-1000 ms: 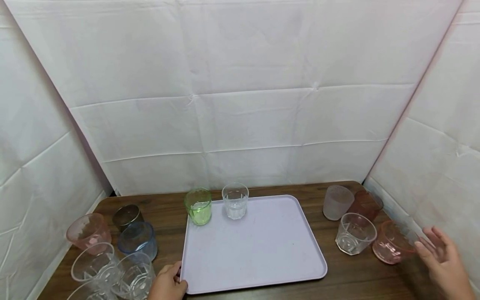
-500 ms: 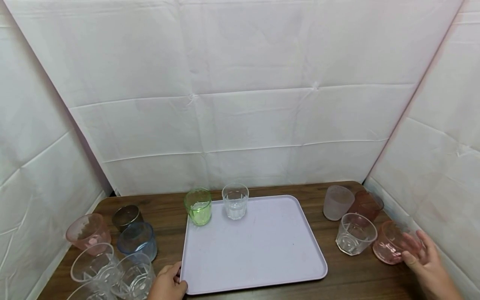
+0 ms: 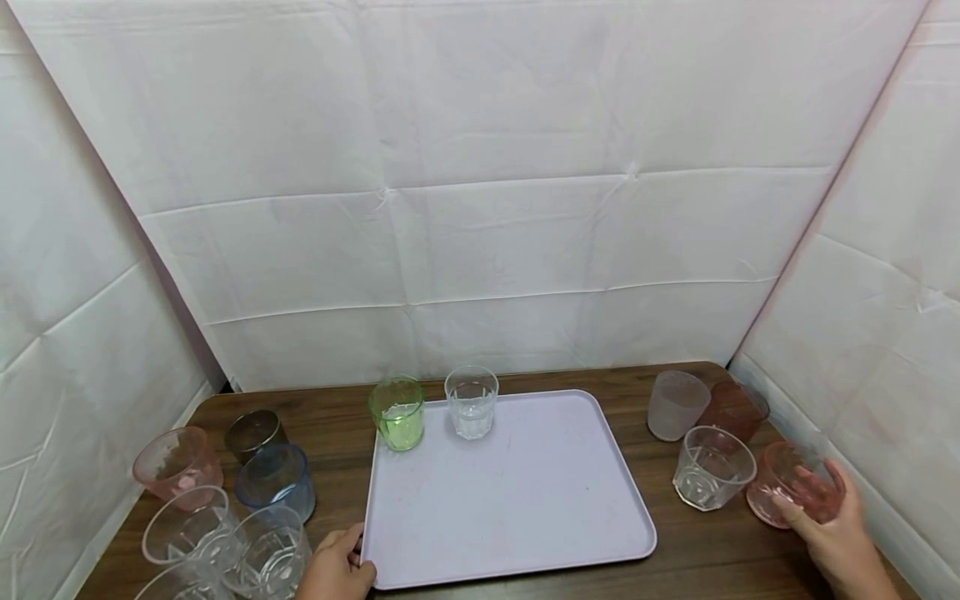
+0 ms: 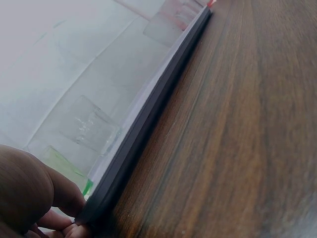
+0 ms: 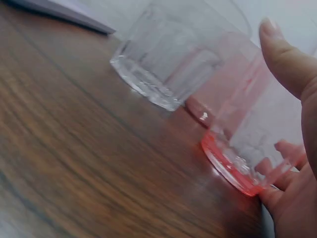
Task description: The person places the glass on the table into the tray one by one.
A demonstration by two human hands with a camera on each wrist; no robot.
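Note:
My left hand (image 3: 337,563) grips the near left corner of a pale lilac tray (image 3: 517,500); the left wrist view shows thumb and fingers at the tray's dark-sided rim (image 4: 143,121). On the tray's far left stand a green glass (image 3: 400,427) and a clear glass (image 3: 471,408). At the right, my right hand (image 3: 836,525) is around a pink glass (image 3: 767,492), thumb on the near side and fingers seen through it. That glass stands on the table, with its reddish base (image 5: 230,166) visible in the right wrist view.
Beside the pink glass are a clear glass (image 3: 708,479), a frosted glass (image 3: 675,408) and a dark red glass (image 3: 738,412). Several glasses crowd the left, among them blue (image 3: 277,483), smoky (image 3: 255,433) and pink (image 3: 176,467). White cloth walls (image 3: 495,242) enclose the wooden table (image 3: 330,425).
My right hand has moved left from beside the pink glass and closed around it. The left hand and the tray look the same.

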